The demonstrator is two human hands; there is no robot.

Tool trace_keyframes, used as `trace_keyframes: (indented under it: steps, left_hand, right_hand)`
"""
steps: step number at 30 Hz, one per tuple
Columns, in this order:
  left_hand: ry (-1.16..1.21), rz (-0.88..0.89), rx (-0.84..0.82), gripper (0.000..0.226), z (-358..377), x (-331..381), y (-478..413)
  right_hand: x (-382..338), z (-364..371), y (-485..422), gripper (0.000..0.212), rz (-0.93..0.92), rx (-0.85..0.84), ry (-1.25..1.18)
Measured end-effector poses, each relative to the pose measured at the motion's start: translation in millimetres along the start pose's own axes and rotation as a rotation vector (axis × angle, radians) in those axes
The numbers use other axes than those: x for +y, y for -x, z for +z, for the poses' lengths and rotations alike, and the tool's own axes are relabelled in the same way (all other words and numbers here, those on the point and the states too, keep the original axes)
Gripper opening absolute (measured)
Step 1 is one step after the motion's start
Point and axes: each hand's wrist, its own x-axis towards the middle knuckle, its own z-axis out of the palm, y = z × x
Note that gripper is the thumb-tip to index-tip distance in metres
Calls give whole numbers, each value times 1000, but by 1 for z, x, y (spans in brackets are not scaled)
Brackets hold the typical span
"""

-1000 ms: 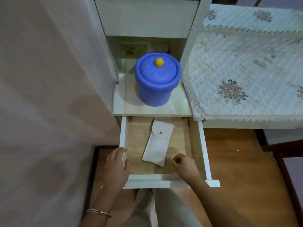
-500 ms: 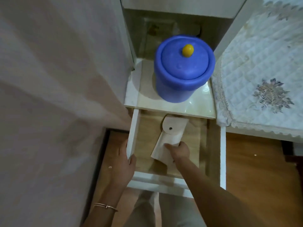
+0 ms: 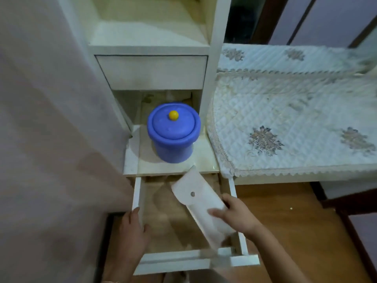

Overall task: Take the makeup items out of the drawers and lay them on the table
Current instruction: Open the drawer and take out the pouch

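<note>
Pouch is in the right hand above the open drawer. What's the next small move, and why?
Probably carry the white pouch right and up onto the quilted table cover. The right hand grips it, tilted, above the open drawer, whose floor looks bare, and the cover beside the cabinet is free. The left hand holds the drawer's left wall.

I am counting two hands, the left hand (image 3: 132,227) and the right hand (image 3: 234,215); I am seeing one white pouch (image 3: 201,203) with one snap; I am counting two drawers, one open drawer (image 3: 136,193) at the bottom and one closed drawer (image 3: 152,71) above; I am finding one blue pot (image 3: 173,132) with one lid bearing one yellow knob (image 3: 173,115); I am seeing one quilted cloth (image 3: 285,119) on one table (image 3: 285,179); I am making out one bracelet (image 3: 111,281), barely showing at the frame's lower edge.
</note>
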Motion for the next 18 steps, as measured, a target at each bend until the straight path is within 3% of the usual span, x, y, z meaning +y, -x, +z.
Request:
trace_keyframes:
  steps: [4,8,12,15,18]
  left_hand:
    - [-45,-28,-21,61,-1,5,-6]
    - [-58,-33,-25,59,-1,4,-10]
    - [-52,-44,-7,56,-1,5,-13]
    - [-35,-58,4,54,0,7,-15]
    - [-3,-87,0,52,1,12,-15]
  right_hand:
    - [-21,-36,-9,22,-53,270,-302]
    - [-37,-71,-53,30,1,545,-354]
    - [-53,-96,-99,33,4,606,-410]
    - [-61,-111,-127,38,-1,604,-280]
    - [-54,-112,-147,60,24,614,-50]
